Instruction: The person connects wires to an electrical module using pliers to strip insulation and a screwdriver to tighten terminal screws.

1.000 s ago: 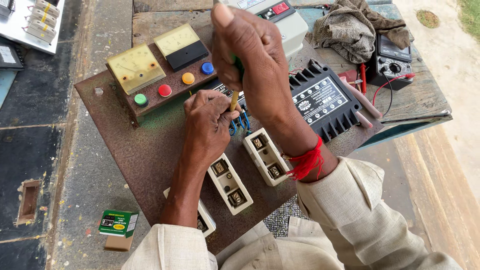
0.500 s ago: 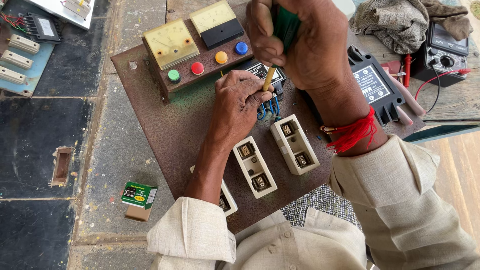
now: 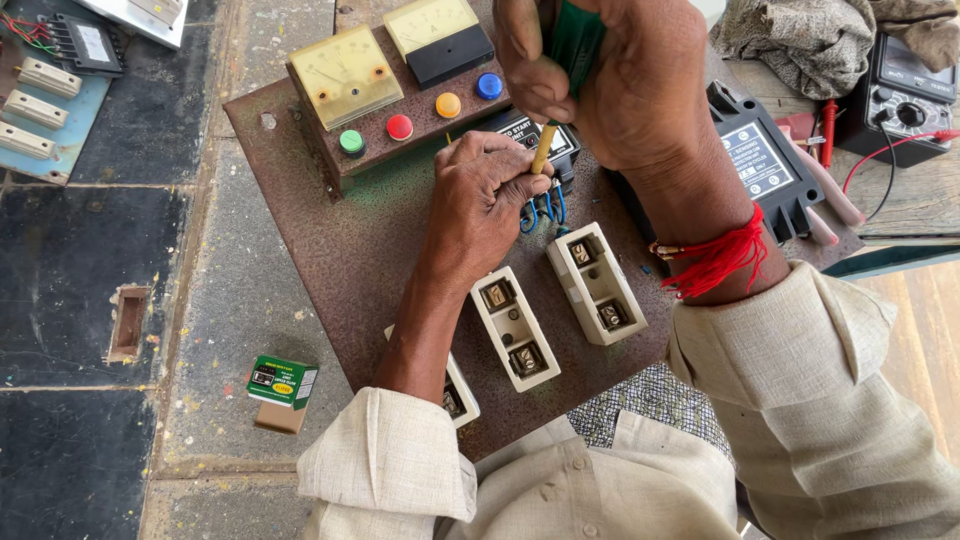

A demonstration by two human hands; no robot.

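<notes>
My right hand [image 3: 610,85] is shut on a green-handled screwdriver [image 3: 572,40] whose yellowish shaft [image 3: 543,150] points down into blue wires [image 3: 545,207]. My left hand [image 3: 485,195] rests on a rusty brown metal panel [image 3: 350,250], fingers curled beside the shaft and the wires. Whether it pinches a wire is hidden. The panel carries two cream meters [image 3: 345,72], coloured buttons [image 3: 400,127], white fuse holders [image 3: 597,282] and a black box [image 3: 765,165].
A small green box [image 3: 284,382] lies on the stone floor at left. A blue board with white parts [image 3: 40,110] is at top left. A black multimeter [image 3: 905,100] with red leads and a grey cloth [image 3: 800,35] sit on the wooden bench at right.
The view has closed in and shifted, so the panel sits larger and lower right. My right hand stays over the wires with the screwdriver; my left hand keeps its place.
</notes>
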